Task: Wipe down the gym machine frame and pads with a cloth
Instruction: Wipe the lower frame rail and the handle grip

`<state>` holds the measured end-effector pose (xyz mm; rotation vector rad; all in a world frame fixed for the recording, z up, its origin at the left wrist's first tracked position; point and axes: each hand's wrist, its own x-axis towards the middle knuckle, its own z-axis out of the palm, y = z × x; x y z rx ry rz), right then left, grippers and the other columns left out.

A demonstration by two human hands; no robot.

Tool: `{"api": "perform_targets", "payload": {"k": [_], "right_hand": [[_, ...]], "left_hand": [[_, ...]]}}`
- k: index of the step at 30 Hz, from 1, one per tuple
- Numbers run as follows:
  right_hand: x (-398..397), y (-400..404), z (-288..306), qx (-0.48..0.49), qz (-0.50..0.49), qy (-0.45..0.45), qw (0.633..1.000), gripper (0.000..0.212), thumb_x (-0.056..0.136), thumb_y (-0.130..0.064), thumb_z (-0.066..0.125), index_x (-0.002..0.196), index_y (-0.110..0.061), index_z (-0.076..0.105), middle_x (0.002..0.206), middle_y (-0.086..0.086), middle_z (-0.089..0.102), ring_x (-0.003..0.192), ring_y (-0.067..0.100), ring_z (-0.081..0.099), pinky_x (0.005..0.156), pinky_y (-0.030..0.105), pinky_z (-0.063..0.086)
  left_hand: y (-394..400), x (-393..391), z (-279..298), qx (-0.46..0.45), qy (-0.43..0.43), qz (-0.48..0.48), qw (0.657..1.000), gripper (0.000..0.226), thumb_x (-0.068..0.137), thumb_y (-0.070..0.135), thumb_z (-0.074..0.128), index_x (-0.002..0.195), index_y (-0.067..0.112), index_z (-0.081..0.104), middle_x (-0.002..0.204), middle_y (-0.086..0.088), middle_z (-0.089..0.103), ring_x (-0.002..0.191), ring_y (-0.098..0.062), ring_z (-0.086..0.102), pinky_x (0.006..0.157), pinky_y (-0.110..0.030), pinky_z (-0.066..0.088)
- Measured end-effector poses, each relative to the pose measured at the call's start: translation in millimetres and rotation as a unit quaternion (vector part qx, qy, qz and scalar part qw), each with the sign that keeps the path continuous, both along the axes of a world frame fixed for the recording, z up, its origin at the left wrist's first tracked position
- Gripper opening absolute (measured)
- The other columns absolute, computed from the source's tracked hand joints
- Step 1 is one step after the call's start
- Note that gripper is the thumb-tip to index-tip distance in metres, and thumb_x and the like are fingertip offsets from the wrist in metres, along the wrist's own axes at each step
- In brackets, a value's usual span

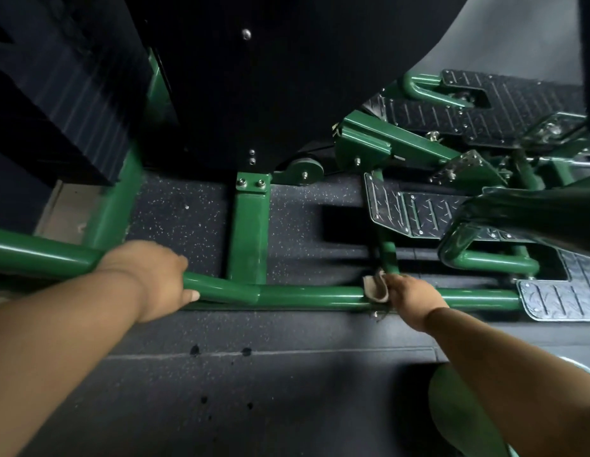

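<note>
Head view: your right hand (410,296) pinches the cloth (376,288) onto the low green rail (307,296); left hand (155,278) curls round that rail. Wrap the cloth right round, press firmly.

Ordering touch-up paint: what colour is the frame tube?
Glossy dark green frame tube, seen in the head view.
</note>
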<state>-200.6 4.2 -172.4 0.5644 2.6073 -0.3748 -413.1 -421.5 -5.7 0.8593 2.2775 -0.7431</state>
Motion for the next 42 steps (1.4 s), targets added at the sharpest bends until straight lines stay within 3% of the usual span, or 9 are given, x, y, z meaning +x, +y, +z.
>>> {"api": "perform_targets", "payload": {"k": [3,6,9,16,20,29,34,37,42], "right_hand": [[0,24,-3,0.018,-0.056,-0.022,0.998,0.037,0.096,-0.028,0.046,0.122,-0.022,0.072,0.119,0.013,0.069,0.105,0.037,0.065,0.086,0.037,0.05],[-9,22,-5,0.034,-0.092,-0.039,0.994,0.04,0.102,-0.026,0.044,0.136,-0.022,0.065,0.126,0.017,0.061,0.107,0.039,0.063,0.091,0.04,0.052],[-22,-12,-7,0.015,-0.033,-0.026,0.999,0.045,0.1,-0.024,0.051,0.144,-0.029,0.061,0.133,0.014,0.062,0.115,0.037,0.064,0.098,0.04,0.052],[-13,-4,-13,0.088,0.075,0.006,0.993,0.048,0.091,-0.048,0.035,0.113,-0.024,0.07,0.114,0.008,0.066,0.106,0.037,0.062,0.089,0.041,0.047],[13,56,-8,0.203,-0.058,-0.089,0.973,0.034,0.1,-0.041,0.046,0.13,-0.036,0.061,0.131,0.009,0.055,0.121,0.036,0.053,0.097,0.043,0.043],[-21,-14,-13,0.121,-0.066,-0.011,0.99,0.039,0.103,-0.04,0.039,0.123,-0.029,0.07,0.119,0.015,0.059,0.105,0.039,0.062,0.092,0.04,0.049],[-8,-3,-19,0.133,-0.007,-0.028,0.991,0.059,0.102,-0.055,0.022,0.138,-0.038,0.065,0.135,0.012,0.058,0.126,0.034,0.048,0.111,0.041,0.036],[0,27,-11,0.196,-0.028,-0.054,0.979,0.045,0.106,-0.056,0.03,0.143,-0.05,0.056,0.142,0.01,0.047,0.132,0.033,0.039,0.113,0.045,0.029],[-19,16,-15,0.122,-0.141,-0.016,0.982,0.037,0.102,-0.032,0.049,0.133,-0.036,0.068,0.124,0.018,0.054,0.112,0.042,0.054,0.096,0.044,0.048]], "left_hand": [[0,-4,-2,-0.01,-0.01,0.0,1.0,0.06,0.099,0.074,0.037,0.133,0.029,0.057,0.118,0.006,0.066,0.105,-0.021,0.062,0.08,-0.035,0.052],[0,-3,-5,-0.017,-0.002,-0.013,1.0,0.058,0.101,0.072,0.036,0.13,0.028,0.057,0.116,0.005,0.066,0.105,-0.022,0.062,0.077,-0.036,0.051],[0,-3,-4,-0.017,0.002,-0.019,1.0,0.058,0.101,0.071,0.035,0.133,0.027,0.056,0.116,0.005,0.066,0.106,-0.022,0.063,0.077,-0.036,0.05],[-1,-3,-7,-0.011,0.006,-0.007,1.0,0.056,0.101,0.071,0.036,0.13,0.027,0.056,0.111,0.005,0.065,0.105,-0.022,0.062,0.073,-0.035,0.05],[-1,-2,-10,-0.003,0.019,-0.008,1.0,0.054,0.101,0.071,0.036,0.125,0.027,0.057,0.099,0.006,0.059,0.094,-0.021,0.056,0.071,-0.035,0.048],[-1,-2,-11,0.011,0.025,-0.005,1.0,0.051,0.1,0.07,0.036,0.122,0.029,0.057,0.099,0.007,0.061,0.098,-0.02,0.061,0.071,-0.034,0.049],[0,0,-8,0.011,0.025,-0.001,1.0,0.052,0.101,0.07,0.036,0.124,0.029,0.056,0.095,0.007,0.057,0.099,-0.02,0.061,0.071,-0.034,0.05],[-1,0,-8,0.016,0.027,0.001,1.0,0.052,0.1,0.07,0.037,0.124,0.029,0.057,0.1,0.008,0.062,0.099,-0.02,0.061,0.072,-0.034,0.051],[-2,0,-9,0.01,0.029,-0.005,1.0,0.053,0.1,0.07,0.037,0.126,0.03,0.057,0.106,0.007,0.065,0.103,-0.02,0.063,0.067,-0.034,0.046]]}}
